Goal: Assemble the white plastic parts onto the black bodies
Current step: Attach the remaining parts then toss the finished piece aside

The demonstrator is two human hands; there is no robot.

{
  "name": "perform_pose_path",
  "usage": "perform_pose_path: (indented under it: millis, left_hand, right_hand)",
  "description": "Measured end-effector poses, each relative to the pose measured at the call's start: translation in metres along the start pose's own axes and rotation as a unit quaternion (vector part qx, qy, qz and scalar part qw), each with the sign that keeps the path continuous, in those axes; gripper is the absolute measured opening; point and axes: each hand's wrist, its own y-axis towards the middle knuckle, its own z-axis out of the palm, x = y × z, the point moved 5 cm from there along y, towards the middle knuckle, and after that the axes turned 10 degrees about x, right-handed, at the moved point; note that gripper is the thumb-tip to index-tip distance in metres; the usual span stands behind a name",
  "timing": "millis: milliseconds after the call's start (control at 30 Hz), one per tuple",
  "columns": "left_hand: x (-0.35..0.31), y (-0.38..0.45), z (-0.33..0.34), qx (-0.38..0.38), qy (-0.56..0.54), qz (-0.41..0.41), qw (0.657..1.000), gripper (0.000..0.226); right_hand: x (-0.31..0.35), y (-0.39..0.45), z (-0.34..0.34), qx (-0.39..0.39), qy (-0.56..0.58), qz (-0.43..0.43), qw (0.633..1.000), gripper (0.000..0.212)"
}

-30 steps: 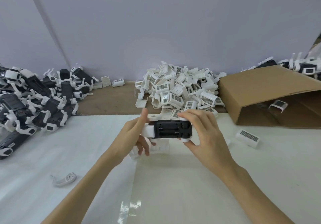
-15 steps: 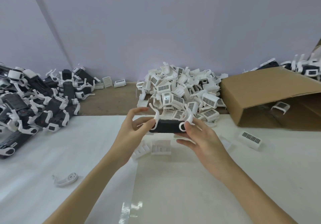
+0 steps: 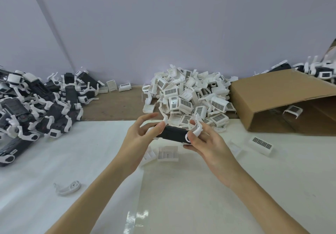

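Note:
I hold a black body (image 3: pixel 174 134) above the white table (image 3: pixel 91 152), level between both hands, its smooth side up. White hooked arms stick up from both its ends. My left hand (image 3: pixel 140 139) grips its left end with thumb and fingers. My right hand (image 3: pixel 207 143) pinches its right end, the thumb by a white round end piece. A heap of loose white plastic parts (image 3: pixel 189 99) lies just behind. Two white parts (image 3: pixel 167 153) lie on the table under my hands.
A pile of assembled black-and-white bodies (image 3: pixel 32 106) fills the left side. An open cardboard box (image 3: pixel 283 99) lies on its side at the right, with a white part inside. One white grille part (image 3: pixel 260 145) and a white curved piece (image 3: pixel 68 187) lie loose on the table.
The black body has been turned over: its open ribbed side faced me a second ago, now the smooth side shows and the white arms point up. Both hands shifted their hold slightly.

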Motion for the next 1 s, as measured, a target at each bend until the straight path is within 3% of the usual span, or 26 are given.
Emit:
perform_pose_path:
  millis: [133,233,400,500,600,700,800,933,1000]
  left_hand:
    - [0.003,0.000,0.004,-0.001,0.013,-0.007,1.000,0.055]
    - [0.003,-0.001,0.009,0.013,0.031,-0.013,0.999,0.050]
    - [-0.004,-0.005,0.019,0.002,0.169,0.049,0.984,0.056]
    - [-0.007,-0.008,0.027,0.037,0.307,0.131,0.942,0.064]
    - [-0.010,-0.011,0.031,0.037,0.428,0.192,0.883,0.073]
    - [-0.016,-0.013,0.036,0.052,0.465,0.243,0.849,0.063]
    - [-0.017,-0.015,0.035,0.073,0.436,0.234,0.866,0.055]
    - [-0.012,-0.013,0.029,0.120,0.380,0.153,0.904,0.083]
    - [-0.015,-0.014,0.025,0.087,0.374,0.180,0.906,0.075]
  right_hand:
    - [-0.004,-0.001,0.000,-0.014,-0.001,0.017,1.000,0.067]
    - [0.003,-0.001,-0.005,-0.015,-0.014,0.013,1.000,0.057]
    - [0.000,0.001,-0.014,-0.068,0.039,0.057,0.995,0.070]
    - [-0.002,-0.003,-0.019,-0.068,0.053,0.116,0.989,0.059]
    - [-0.005,-0.006,-0.023,-0.047,-0.008,0.179,0.983,0.061]
    - [-0.011,-0.007,-0.022,-0.042,-0.046,0.209,0.976,0.069]
    - [-0.013,-0.009,-0.020,-0.031,-0.081,0.220,0.972,0.074]
    - [-0.013,-0.011,-0.019,-0.004,-0.116,0.237,0.965,0.080]
    - [-0.013,-0.012,-0.016,0.022,-0.117,0.245,0.962,0.078]
